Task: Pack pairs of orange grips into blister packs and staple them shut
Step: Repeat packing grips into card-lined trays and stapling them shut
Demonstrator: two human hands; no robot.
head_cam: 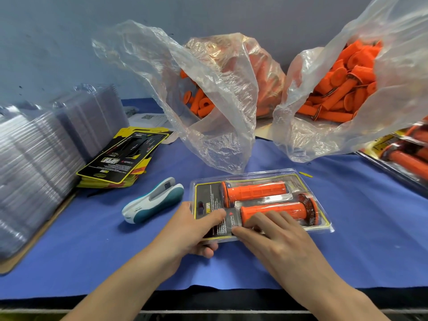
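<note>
A: Where's the pack right now?

B: Flat on the blue cloth [347, 228], dead centre, just in front of the person. It's a clear blister pack [298, 179] with a black and yellow card inside and two orange grips lying side by side across it.

A: Both grips seated?

B: Looks like it. The upper grip [254, 191] sits further from the person, and the lower grip [275, 209] sits nearer, shifted a bit to the right, its dark flanged end at the right.

A: And the hands?

B: The left hand [192, 230] grips the pack's near left corner, thumb on top of the card, fingers curled underneath. The right hand [275, 237] lies spread on top, fingers fairly straight. Its fingertips press on the plastic over the lower grip, the thumb on the card beside the left thumb.

A: Stapler?

B: The stapler [152, 201], white and teal, lies on the cloth just left of the pack, nobody touching it.

A: What else is around?

B: A stack of printed cards [122, 158] sits behind the stapler, with tall stacks of clear shells [34, 163] at the far left. There are two open plastic bags of loose orange grips at the back, the left bag [208, 89] and the right bag [347, 89]. Filled packs [407, 156] lie at the right edge.
</note>
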